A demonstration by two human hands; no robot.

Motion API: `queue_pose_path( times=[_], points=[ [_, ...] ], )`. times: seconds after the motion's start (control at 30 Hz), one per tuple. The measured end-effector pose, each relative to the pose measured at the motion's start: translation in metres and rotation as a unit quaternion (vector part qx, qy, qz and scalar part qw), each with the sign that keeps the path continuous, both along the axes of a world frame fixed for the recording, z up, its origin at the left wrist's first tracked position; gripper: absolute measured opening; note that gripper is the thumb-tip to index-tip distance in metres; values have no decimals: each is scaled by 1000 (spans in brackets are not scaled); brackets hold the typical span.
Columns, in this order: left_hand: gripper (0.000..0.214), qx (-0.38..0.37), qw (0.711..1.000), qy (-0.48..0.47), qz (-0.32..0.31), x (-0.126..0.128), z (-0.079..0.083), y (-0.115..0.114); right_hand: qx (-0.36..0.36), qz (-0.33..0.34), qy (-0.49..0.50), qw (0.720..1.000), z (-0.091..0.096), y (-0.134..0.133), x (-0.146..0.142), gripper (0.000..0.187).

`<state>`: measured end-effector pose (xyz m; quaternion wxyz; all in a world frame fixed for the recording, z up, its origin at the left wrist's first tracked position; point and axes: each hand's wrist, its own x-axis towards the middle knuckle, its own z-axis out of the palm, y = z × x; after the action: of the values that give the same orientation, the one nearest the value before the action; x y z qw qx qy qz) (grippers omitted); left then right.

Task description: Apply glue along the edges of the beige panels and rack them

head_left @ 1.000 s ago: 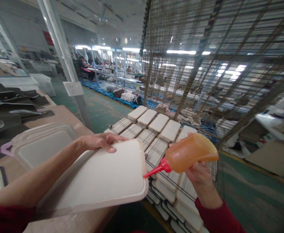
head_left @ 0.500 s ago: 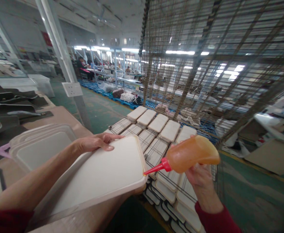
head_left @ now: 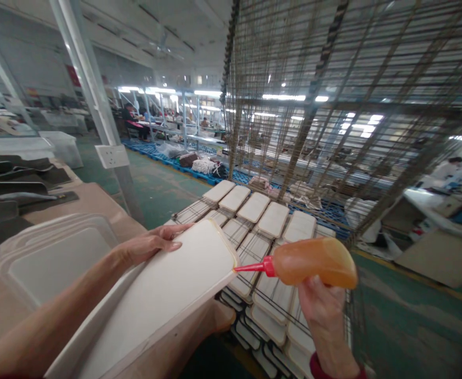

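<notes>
My left hand [head_left: 152, 243] grips the far edge of a white rectangular panel [head_left: 168, 289] with a raised cream rim, holding it tilted over the table edge. My right hand [head_left: 321, 305] is closed round an orange squeeze bottle [head_left: 313, 262] with a red nozzle [head_left: 252, 267]. The nozzle tip touches the panel's right rim near its far corner. Below and beyond the bottle, several similar white panels [head_left: 268, 218] lie in rows on wire rack shelves.
A tall wire drying rack [head_left: 333, 105] fills the right side. Clear plastic trays [head_left: 45, 252] sit stacked on the brown table [head_left: 92, 197] at left, with dark moulded pieces [head_left: 13, 184] behind. A steel post with a socket [head_left: 110, 156] stands beyond; people work far off.
The panel has tilted and swung left-upward, its right rim now steeper. The bottle levelled out and its nozzle tip slid along the rim toward the far corner. The view shifted slightly.
</notes>
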<state>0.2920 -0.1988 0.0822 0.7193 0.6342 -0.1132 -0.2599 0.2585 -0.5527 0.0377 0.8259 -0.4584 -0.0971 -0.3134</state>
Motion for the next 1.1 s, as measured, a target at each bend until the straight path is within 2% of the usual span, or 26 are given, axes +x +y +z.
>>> queue_pose_path(
  times=[0.13, 0.3, 0.5, 0.73, 1.1],
  points=[
    [78, -24, 999, -4, 40, -1, -6, -5, 15, -22, -4, 1000, -5, 3, 2, 56],
    [79, -51, 996, -1, 76, -4, -10, -15, 29, -3, -21, 999, 1, 8, 3, 48],
    [87, -59, 990, 8, 130, -4, -17, -22, 22, -14, -22, 999, 5, 11, 8, 44],
    [86, -78, 986, -4, 144, -7, -19, -26, 35, 20, -31, 999, 10, 17, 12, 45],
    [85, -107, 982, -16, 155, -8, -19, -28, 34, 49, -30, 998, 19, 24, 15, 29]
  ],
)
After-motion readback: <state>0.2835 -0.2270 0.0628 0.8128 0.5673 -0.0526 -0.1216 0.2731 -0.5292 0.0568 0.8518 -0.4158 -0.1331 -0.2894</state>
